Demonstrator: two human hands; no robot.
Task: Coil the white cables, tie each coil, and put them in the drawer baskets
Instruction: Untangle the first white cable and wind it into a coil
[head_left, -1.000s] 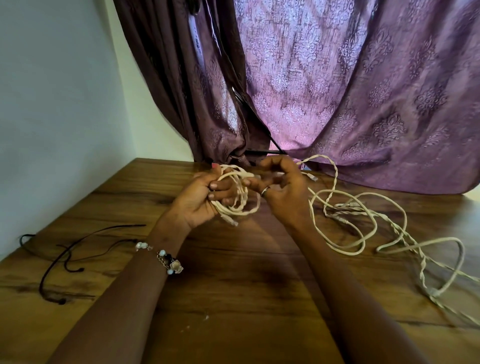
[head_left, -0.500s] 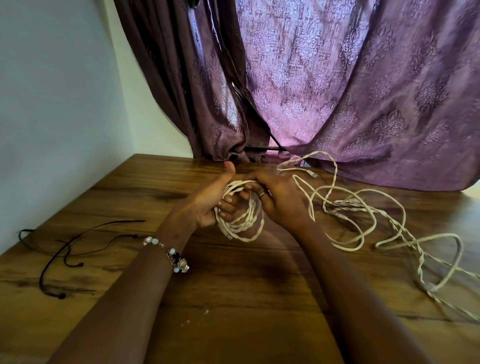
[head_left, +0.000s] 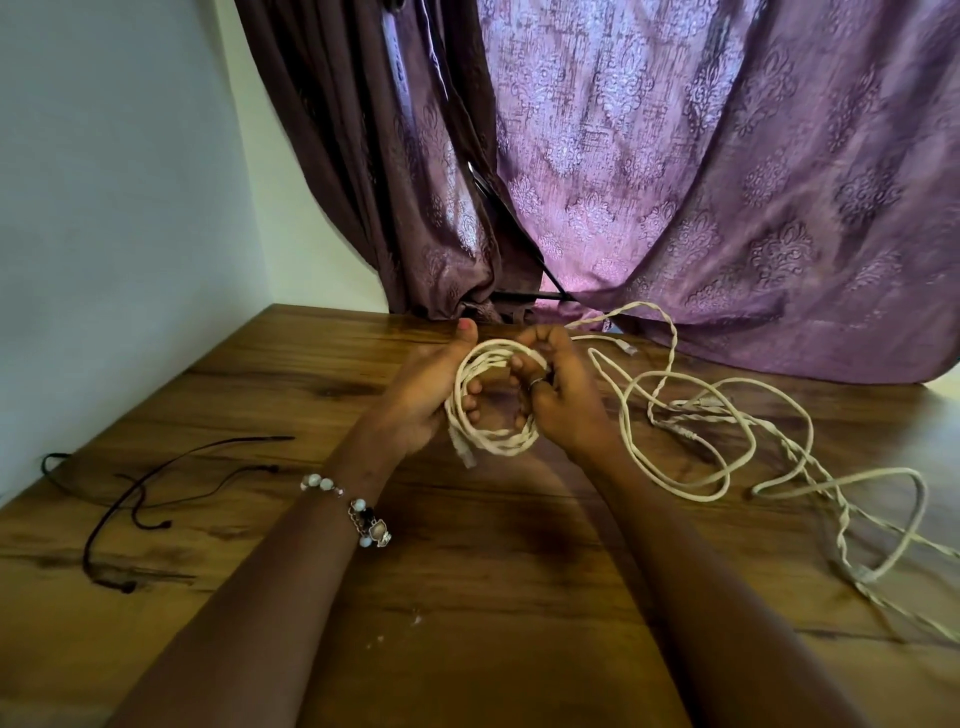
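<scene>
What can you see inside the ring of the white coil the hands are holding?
Fingertips of the left hand and right hand poke through the white coil, with the table behind. Their palms are hidden.

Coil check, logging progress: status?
Left hand and right hand both grip the white coil. Untied. Loose cables lie right; nothing blocking.

A wooden table fills the lower frame. At the right, loose white cables sprawl across it in tangled loops. At the lower left lie thin black cords. The purple curtain's hem rests along its far edge.
</scene>
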